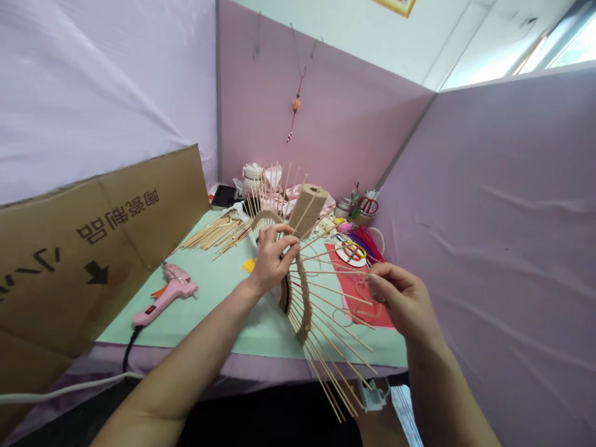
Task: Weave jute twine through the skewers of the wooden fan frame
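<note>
A half-woven basket (305, 298) stands tilted on the table, its thin wooden sticks fanning out with a brown band of twine woven around them. My left hand (275, 257) is closed on the top of this band, thumb and fingers pinched at the stick bases. To the right, beyond most of the stick tips, my right hand (395, 292) is closed in a pinch on what looks like a thin strand of twine. Thin loops of strand hang among the sticks near it. My left fingers hide part of the weave.
A pink glue gun (167, 295) lies at left beside a cardboard sheet (107, 230). Loose sticks (216, 233), a twine spool (308, 208) and a white jar (252, 179) are behind. Scissors (356, 249) and a red sheet (356, 298) lie at right.
</note>
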Demonstrator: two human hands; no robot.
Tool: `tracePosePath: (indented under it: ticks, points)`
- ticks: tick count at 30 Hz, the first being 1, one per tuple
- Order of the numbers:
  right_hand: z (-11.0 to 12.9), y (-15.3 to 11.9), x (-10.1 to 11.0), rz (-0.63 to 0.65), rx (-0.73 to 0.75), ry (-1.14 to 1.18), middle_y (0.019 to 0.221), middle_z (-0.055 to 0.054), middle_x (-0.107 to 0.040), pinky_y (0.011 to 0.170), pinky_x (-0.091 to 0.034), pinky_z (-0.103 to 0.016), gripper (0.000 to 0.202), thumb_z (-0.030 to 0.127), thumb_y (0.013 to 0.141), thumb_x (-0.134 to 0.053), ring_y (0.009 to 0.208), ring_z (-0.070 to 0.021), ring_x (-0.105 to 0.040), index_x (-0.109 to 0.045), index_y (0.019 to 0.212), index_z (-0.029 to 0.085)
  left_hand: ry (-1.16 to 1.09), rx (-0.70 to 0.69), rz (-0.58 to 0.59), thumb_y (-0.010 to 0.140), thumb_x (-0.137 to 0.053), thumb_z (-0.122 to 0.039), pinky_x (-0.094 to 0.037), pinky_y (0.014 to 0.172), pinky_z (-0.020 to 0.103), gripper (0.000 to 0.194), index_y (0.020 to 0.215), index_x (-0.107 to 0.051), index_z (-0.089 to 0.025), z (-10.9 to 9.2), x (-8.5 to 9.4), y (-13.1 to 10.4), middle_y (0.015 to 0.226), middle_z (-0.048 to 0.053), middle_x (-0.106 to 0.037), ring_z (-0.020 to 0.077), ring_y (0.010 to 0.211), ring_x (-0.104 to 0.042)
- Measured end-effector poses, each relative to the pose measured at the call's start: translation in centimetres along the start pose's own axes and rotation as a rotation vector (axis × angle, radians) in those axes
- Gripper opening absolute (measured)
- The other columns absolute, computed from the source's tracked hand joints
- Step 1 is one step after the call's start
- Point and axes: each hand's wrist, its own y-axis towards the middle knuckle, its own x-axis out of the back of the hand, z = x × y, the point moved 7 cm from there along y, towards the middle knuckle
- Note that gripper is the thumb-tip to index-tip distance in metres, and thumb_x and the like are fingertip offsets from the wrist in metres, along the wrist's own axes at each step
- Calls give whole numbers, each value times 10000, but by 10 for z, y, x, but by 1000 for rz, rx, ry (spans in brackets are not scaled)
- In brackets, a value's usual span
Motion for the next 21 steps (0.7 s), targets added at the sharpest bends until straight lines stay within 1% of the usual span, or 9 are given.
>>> tracePosePath:
  ticks: [3,5,9,13,16,19,21]
  points:
    - [25,-5,6,-22,26,25,572,31,-463,449,-307,-216,187,360,795,-676,492,-83,-387,-631,759,182,20,17,14,899,-522,-307,-367,951,403,156,882,-649,-218,0,-1,1,1073,61,-569,206,1050,-467]
    - [44,-11,2,-33,76,-21,593,26,-486,452,-311,-211,157,338,807,-669,506,-81,-402,-646,791,184,24,23,12,899,-521,-305,-375,944,399,155,882,-649,-218,-1,0,1,1069,63,-568,206,1051,-463]
    - [76,-21,-11,-49,199,-146,622,18,-513,470,-322,-204,126,285,835,-639,534,-78,-417,-649,758,187,29,23,10,895,-528,-302,-372,947,404,146,884,-648,-219,-1,0,1,1072,64,-566,209,1056,-464]
    - [88,-24,-19,-31,271,-188,633,18,-515,487,-342,-205,112,243,856,-609,547,-80,-431,-639,762,191,30,18,18,897,-523,-302,-353,966,408,147,884,-645,-220,0,0,0,1078,60,-567,207,1053,-469]
    - [96,-24,-22,-6,379,-242,667,7,-548,519,-374,-219,63,197,854,-608,578,-95,-471,-647,805,202,28,10,15,896,-524,-296,-354,965,403,144,885,-643,-216,-1,0,1,1075,61,-566,207,1058,-467]
    - [106,-30,-30,95,532,-301,693,-5,-584,547,-394,-238,81,138,836,-614,598,-110,-500,-651,847,209,30,2,7,896,-529,-289,-354,957,400,138,880,-642,-211,-3,1,1,1070,61,-567,203,1051,-469]
    - [107,-35,-32,171,585,-331,689,-4,-590,538,-387,-238,118,108,823,-615,594,-112,-503,-650,865,213,31,-4,6,897,-529,-283,-350,955,401,135,880,-642,-211,-3,1,1,1067,60,-569,201,1047,-469]
